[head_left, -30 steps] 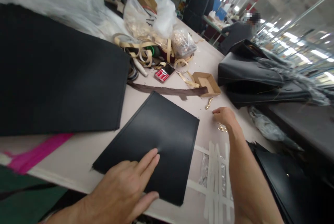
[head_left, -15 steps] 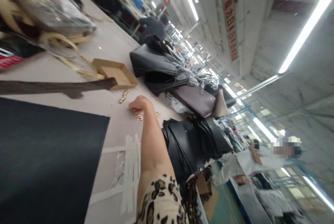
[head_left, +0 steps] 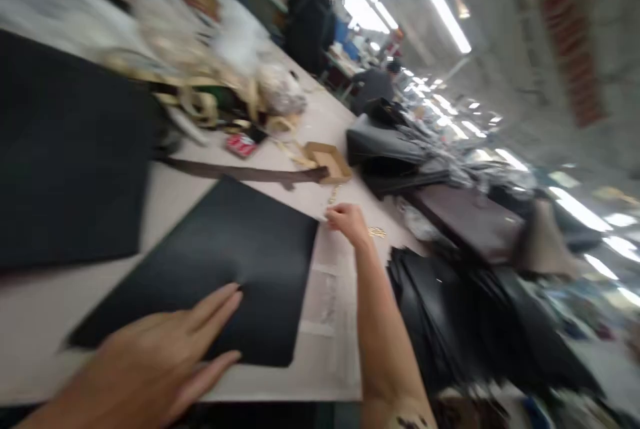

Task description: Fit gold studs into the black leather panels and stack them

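A flat black leather-like panel (head_left: 250, 236) lies on the pale table in front of me. My left hand (head_left: 170, 342) rests over its near part, fingers stretched out and thumb apart. Just beyond the panel's right corner is my right hand (head_left: 345, 219), its fingers pinched together; whatever is between them is hidden. Small gold metal pieces (head_left: 377, 232) lie right of that wrist, and a short row of gold pieces (head_left: 334, 194) sits just past the fingers. An open shallow cardboard box (head_left: 327, 161) stands behind them.
A stack of black panels (head_left: 450, 316) lies to the right, with dark bags (head_left: 390, 149) behind it. Another large black sheet (head_left: 65, 156) is at left. A brown strip (head_left: 245, 170) crosses the table near plastic bags and tape. A person (head_left: 375, 86) is farther back.
The view has swung left. My left hand has come into view over the black panel. My right hand has moved from among the gold pieces towards the panel's corner.
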`<state>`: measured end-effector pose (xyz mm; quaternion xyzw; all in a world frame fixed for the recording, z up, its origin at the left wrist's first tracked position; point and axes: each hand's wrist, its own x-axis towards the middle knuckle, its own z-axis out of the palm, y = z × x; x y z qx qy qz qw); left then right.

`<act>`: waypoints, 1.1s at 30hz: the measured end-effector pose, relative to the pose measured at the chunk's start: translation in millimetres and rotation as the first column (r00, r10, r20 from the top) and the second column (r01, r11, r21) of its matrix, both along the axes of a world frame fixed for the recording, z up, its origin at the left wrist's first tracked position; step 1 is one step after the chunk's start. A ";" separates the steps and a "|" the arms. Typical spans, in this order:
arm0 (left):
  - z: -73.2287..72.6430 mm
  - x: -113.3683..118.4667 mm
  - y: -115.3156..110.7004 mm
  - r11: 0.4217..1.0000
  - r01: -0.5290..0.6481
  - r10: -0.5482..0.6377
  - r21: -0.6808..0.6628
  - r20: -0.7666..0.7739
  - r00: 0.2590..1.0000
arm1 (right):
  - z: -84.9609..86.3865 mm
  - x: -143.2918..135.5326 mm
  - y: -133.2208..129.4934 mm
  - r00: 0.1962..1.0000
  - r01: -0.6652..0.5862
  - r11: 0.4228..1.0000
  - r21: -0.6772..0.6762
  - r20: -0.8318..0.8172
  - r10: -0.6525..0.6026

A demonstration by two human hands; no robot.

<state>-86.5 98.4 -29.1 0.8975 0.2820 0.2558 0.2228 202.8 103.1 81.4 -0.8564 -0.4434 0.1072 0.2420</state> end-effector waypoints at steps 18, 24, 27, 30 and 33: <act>5.5 -39.4 -1.1 0.978 0.107 -0.052 0.181 -0.282 0.958 | -68.9 -124.2 -13.4 0.782 -0.606 0.780 -0.158 -0.302 0.546; 2.6 -38.1 -0.8 0.974 0.131 -0.075 0.183 -0.285 0.956 | -62.5 -128.5 -3.8 0.816 -0.567 0.770 -0.294 -0.327 0.476; 2.2 -38.4 -1.0 0.975 0.130 -0.073 0.183 -0.288 0.955 | -64.4 -125.9 1.3 0.824 -0.550 0.759 -0.349 -0.373 0.426; 2.3 -39.0 -1.7 0.977 0.134 -0.084 0.164 -0.283 0.955 | -68.5 -121.1 5.9 0.826 -0.543 0.754 -0.370 -0.398 0.399; 1.7 -39.1 -2.0 0.980 0.145 -0.103 0.133 -0.283 0.954 | -71.1 -118.5 11.3 0.830 -0.535 0.745 -0.399 -0.416 0.372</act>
